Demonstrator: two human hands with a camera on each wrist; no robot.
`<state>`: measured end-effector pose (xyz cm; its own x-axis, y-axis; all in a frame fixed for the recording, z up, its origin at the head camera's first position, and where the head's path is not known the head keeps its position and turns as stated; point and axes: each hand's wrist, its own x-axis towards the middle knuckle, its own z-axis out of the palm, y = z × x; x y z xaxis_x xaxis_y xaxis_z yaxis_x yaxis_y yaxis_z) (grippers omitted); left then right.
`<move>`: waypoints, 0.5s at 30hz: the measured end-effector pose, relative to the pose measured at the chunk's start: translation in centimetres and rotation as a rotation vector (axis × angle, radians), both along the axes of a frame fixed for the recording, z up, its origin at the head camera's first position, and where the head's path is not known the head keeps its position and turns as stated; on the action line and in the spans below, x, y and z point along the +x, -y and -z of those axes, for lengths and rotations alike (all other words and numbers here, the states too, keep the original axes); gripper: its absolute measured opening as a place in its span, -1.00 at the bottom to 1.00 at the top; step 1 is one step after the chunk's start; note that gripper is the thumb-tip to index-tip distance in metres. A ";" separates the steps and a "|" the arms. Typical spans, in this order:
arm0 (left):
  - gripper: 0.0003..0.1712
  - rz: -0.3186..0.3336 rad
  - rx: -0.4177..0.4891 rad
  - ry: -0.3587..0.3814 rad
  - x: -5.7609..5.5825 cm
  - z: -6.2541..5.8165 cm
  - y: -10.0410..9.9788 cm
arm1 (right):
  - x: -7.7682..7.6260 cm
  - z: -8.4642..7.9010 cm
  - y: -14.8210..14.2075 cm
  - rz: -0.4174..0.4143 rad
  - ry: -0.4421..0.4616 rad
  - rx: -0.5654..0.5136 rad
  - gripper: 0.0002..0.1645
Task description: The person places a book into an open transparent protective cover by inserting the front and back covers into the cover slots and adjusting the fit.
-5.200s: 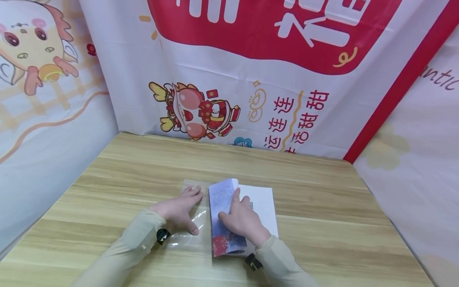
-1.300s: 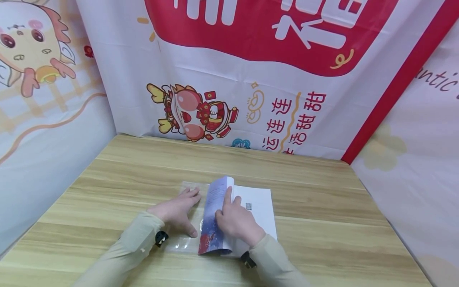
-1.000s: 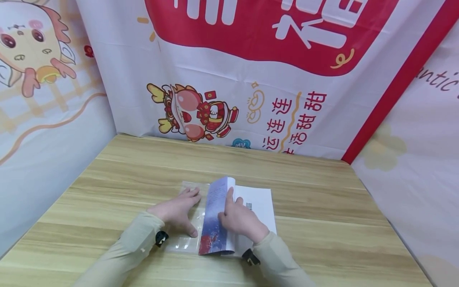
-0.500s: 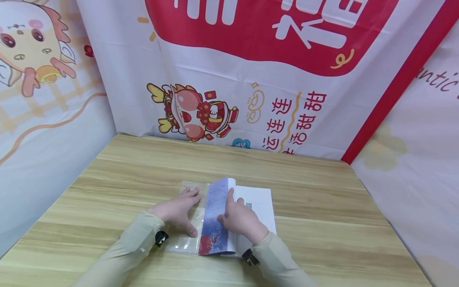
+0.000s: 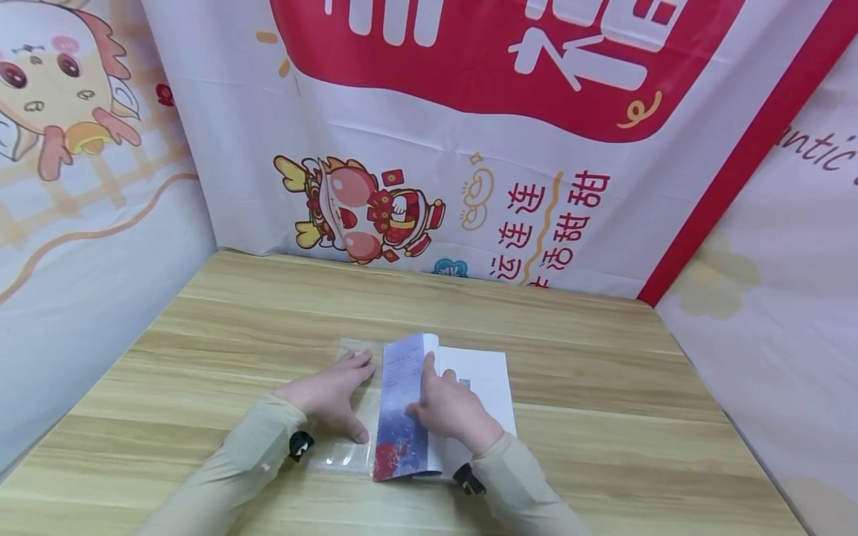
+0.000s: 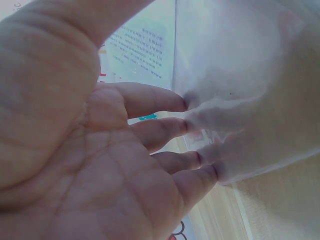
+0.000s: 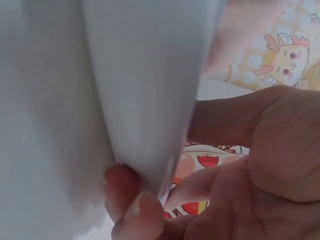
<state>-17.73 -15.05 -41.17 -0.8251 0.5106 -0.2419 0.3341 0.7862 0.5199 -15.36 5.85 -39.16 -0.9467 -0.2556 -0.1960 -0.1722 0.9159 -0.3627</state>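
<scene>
A thin book lies in the middle of the table, with a white page [image 5: 484, 365] showing on its right side. Its blue-purple cover [image 5: 398, 402], printed with small text and a red corner, curves over toward the left. My right hand [image 5: 454, 409] pinches this cover near its bend. In the right wrist view, the fingers [image 7: 142, 215] lie on the curled white sheet, with the thumb on its far side. Left of the cover a clear plastic sleeve [image 5: 342, 455] lies flat, partly under the cover. My left hand [image 5: 331, 394] rests on it with spread fingers [image 6: 155, 132].
The wooden table [image 5: 596, 447] extends around the book on all sides. A red and white printed cloth [image 5: 415, 126] hangs behind its far edge. More printed cloth [image 5: 87, 201] hangs at the left. Each wrist carries a small black camera [image 5: 302, 444].
Over about five seconds the cover has shifted left over the plastic sleeve, along with my right hand. In the last second it settles slightly lower and back right. My left hand stays put.
</scene>
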 end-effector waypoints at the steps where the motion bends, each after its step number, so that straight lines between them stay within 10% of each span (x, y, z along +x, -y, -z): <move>1: 0.36 -0.001 0.001 0.001 0.0 0.0 0.0 | 0.0 0.0 0.1 0.005 0.001 -0.003 0.13; 15: 0.36 -0.008 -0.016 0.011 0.2 -0.1 0.1 | 0.0 -0.2 -0.2 0.020 0.017 -0.038 0.10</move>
